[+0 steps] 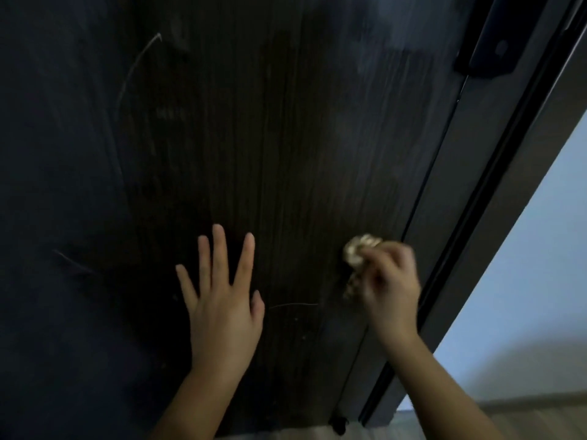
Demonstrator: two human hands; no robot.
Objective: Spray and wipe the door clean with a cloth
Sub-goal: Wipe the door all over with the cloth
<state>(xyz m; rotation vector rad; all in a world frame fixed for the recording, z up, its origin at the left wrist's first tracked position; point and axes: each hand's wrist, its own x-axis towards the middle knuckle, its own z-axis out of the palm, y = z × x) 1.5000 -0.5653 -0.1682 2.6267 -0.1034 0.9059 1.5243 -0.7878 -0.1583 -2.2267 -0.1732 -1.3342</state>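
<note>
Dark door point(254, 138) beside black frame point(470, 217); left hand point(222, 312) flat, cloth point(357, 252) in right hand point(392, 287)

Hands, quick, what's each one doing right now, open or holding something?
Left hand: open, fingers spread flat against the door.
Right hand: gripping the bunched cloth against the door; blurred.

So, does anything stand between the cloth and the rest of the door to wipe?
Only the left hand, flat on the door just left of the cloth in the right hand. Above, nothing visible blocks it.
</note>
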